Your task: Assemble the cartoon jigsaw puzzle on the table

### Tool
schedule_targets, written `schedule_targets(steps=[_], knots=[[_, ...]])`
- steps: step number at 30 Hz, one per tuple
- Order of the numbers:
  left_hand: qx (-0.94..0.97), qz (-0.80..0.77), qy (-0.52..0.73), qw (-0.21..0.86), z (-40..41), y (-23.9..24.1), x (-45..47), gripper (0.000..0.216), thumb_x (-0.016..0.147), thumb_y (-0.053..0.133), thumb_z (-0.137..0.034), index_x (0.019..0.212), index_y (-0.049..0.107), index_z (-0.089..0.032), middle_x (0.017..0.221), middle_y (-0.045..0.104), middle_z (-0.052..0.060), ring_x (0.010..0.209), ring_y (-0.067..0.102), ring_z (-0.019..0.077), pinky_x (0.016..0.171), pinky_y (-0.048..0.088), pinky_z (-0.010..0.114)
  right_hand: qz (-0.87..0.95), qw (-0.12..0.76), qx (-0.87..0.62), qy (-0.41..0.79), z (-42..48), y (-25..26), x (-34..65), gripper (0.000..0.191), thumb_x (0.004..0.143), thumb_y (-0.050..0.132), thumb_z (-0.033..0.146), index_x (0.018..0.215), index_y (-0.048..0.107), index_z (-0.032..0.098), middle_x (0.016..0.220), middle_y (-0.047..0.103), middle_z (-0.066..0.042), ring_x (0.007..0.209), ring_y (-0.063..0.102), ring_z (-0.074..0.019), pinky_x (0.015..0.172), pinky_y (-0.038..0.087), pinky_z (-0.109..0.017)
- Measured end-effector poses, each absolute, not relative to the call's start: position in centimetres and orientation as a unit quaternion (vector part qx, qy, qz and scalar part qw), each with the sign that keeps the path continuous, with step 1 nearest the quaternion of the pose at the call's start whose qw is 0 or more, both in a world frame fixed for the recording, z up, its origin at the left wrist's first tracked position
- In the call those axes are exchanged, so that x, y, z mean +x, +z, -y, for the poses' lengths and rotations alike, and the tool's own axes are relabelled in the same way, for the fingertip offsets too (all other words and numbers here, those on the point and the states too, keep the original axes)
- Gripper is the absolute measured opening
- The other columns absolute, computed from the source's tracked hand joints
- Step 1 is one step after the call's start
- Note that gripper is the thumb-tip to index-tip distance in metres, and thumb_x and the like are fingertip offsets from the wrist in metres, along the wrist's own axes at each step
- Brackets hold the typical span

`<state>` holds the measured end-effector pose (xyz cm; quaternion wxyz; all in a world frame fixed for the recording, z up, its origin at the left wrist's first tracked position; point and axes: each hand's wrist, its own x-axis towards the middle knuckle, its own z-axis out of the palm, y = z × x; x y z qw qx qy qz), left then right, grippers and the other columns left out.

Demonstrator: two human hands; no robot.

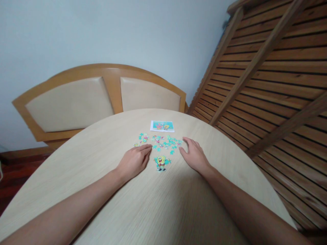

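On the table, a joined part of a jigsaw puzzle (pixel 161 164) shows a yellow square cartoon figure with a bit of teal around it. Beyond it lie several loose jigsaw pieces (pixel 171 141), mostly teal with some pink and yellow. My left hand (pixel 135 159) rests palm down left of the joined part, fingers stretched out together, their tips beside the loose pieces. My right hand (pixel 195 154) is on the other side, thumb and fingers apart, with its fingertips by the rightmost pieces. I see nothing held in either hand; the left palm is hidden.
Behind the pieces lies a reference picture card (pixel 162 126) with pink and yellow figures on teal. The round wooden table (pixel 84 153) has a curved far edge. Past it stand a padded headboard (pixel 102 68) and a slatted wooden frame (pixel 268 85) leaning at right.
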<state>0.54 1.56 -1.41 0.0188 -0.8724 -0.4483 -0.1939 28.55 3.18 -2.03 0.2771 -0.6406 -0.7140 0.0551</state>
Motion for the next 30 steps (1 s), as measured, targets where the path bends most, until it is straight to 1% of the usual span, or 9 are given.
schedule_targets(steps=[4, 7, 10, 13, 18, 20, 23, 26, 30], knots=[[-0.869, 0.455, -0.194, 0.019, -1.5, -1.4, 0.6, 0.037, 0.1, 0.039, -0.023, 0.121, 0.068, -0.018, 0.132, 0.067, 0.005, 0.108, 0.07, 0.0242, 0.096, 0.058, 0.04, 0.735, 0.228, -0.637, 0.055, -2.8, -2.0, 28.4, 0.045, 0.097, 0.047, 0.036, 0.138, 0.057, 0.02, 0.144, 0.056, -0.012, 0.131, 0.049, -0.0335, 0.109, 0.04, -0.054], [-0.863, 0.459, -0.212, 0.021, -1.6, -1.4, 0.6, 0.032, 0.097, 0.044, -0.022, 0.114, 0.071, -0.02, 0.13, 0.068, 0.006, 0.109, 0.07, 0.025, 0.096, 0.058, 0.042, 0.748, 0.199, -0.632, 0.049, -2.5, -1.7, 28.1, 0.042, 0.098, 0.047, 0.038, 0.135, 0.062, 0.024, 0.146, 0.054, -0.01, 0.134, 0.046, -0.0328, 0.11, 0.039, -0.054], [-0.853, 0.472, -0.224, 0.009, -2.0, -1.5, 0.3, 0.03, 0.094, 0.047, -0.02, 0.112, 0.071, -0.021, 0.121, 0.072, 0.007, 0.107, 0.069, 0.0248, 0.094, 0.057, 0.042, 0.744, 0.189, -0.64, 0.039, -2.2, -1.5, 27.9, 0.04, 0.098, 0.048, 0.039, 0.13, 0.066, 0.023, 0.144, 0.056, -0.01, 0.132, 0.048, -0.0321, 0.109, 0.04, -0.051], [-0.847, 0.483, -0.223, 0.0, -2.4, -1.4, -0.2, 0.029, 0.095, 0.048, -0.021, 0.112, 0.071, -0.022, 0.109, 0.075, 0.007, 0.1, 0.071, 0.0248, 0.089, 0.058, 0.04, 0.739, 0.191, -0.646, 0.028, -2.0, -1.4, 27.7, 0.042, 0.097, 0.049, 0.04, 0.13, 0.065, 0.018, 0.141, 0.057, -0.012, 0.129, 0.05, -0.0315, 0.108, 0.042, -0.048], [-0.84, 0.497, -0.22, 0.002, -3.1, -1.5, -0.9, 0.026, 0.097, 0.05, -0.027, 0.107, 0.073, -0.024, 0.104, 0.076, 0.006, 0.092, 0.072, 0.025, 0.079, 0.058, 0.037, 0.763, 0.186, -0.618, 0.028, -1.8, -1.5, 27.5, 0.045, 0.098, 0.048, 0.039, 0.136, 0.061, 0.021, 0.146, 0.054, -0.011, 0.133, 0.047, -0.0305, 0.111, 0.039, -0.048], [-0.837, 0.498, -0.229, 0.004, -3.2, -1.5, -1.1, 0.027, 0.097, 0.05, -0.027, 0.106, 0.074, -0.025, 0.103, 0.077, 0.005, 0.09, 0.073, 0.0249, 0.077, 0.058, 0.036, 0.767, 0.181, -0.615, 0.03, -1.8, -1.7, 27.5, 0.045, 0.098, 0.047, 0.039, 0.138, 0.06, 0.022, 0.146, 0.053, -0.011, 0.134, 0.046, -0.0304, 0.111, 0.038, -0.048], [-0.835, 0.483, -0.263, 0.013, -3.2, -1.4, -1.3, 0.029, 0.096, 0.048, -0.024, 0.107, 0.075, -0.025, 0.104, 0.077, 0.005, 0.089, 0.073, 0.024, 0.076, 0.057, 0.036, 0.772, 0.176, -0.61, 0.035, -1.8, -1.7, 27.5, 0.045, 0.099, 0.047, 0.039, 0.14, 0.058, 0.023, 0.147, 0.052, -0.011, 0.134, 0.045, -0.03, 0.112, 0.037, -0.048], [-0.852, 0.436, -0.289, 0.03, -3.0, -1.1, -1.2, 0.028, 0.097, 0.049, -0.025, 0.107, 0.075, -0.022, 0.104, 0.077, 0.007, 0.089, 0.073, 0.0231, 0.08, 0.057, 0.036, 0.779, 0.176, -0.6, 0.045, -1.8, -1.6, 27.4, 0.043, 0.099, 0.047, 0.038, 0.138, 0.06, 0.026, 0.147, 0.051, -0.01, 0.135, 0.044, -0.0294, 0.112, 0.036, -0.048], [-0.889, 0.385, -0.246, 0.045, -2.3, -0.6, -0.4, 0.028, 0.099, 0.048, -0.027, 0.103, 0.075, -0.022, 0.098, 0.078, 0.006, 0.088, 0.073, 0.0215, 0.082, 0.058, 0.037, 0.794, 0.182, -0.578, 0.054, -1.7, -1.5, 27.4, 0.041, 0.099, 0.047, 0.036, 0.137, 0.061, 0.027, 0.147, 0.051, -0.011, 0.135, 0.043, -0.0292, 0.112, 0.036, -0.049]])
